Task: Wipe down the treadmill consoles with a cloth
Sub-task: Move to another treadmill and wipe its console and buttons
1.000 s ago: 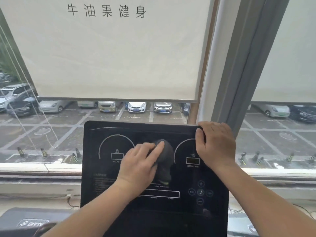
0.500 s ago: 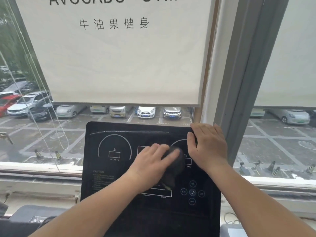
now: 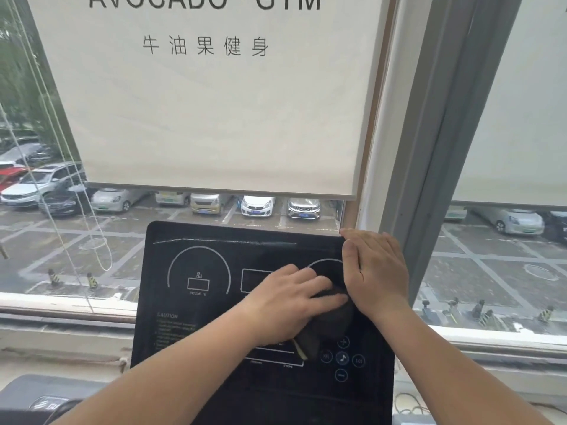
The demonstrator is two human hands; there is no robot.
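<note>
The black treadmill console (image 3: 196, 305) stands upright in front of the window, with white dials and buttons printed on it. My left hand (image 3: 291, 299) lies flat on a dark grey cloth (image 3: 331, 323) and presses it against the right of the console's middle. My right hand (image 3: 372, 271) grips the console's upper right corner, fingers curled over the top edge. The two hands touch side by side. Most of the cloth is hidden under my left hand.
A cream roller blind (image 3: 214, 102) with gym lettering hangs behind the console, its pull cord (image 3: 76, 234) dangling at the left. A grey window post (image 3: 445, 148) rises just right of my right hand. A sill (image 3: 61, 305) runs behind; parked cars show outside.
My left hand has slid the cloth rightward across the console until it meets my right hand. The view has tilted up a little, showing more of the blind.
</note>
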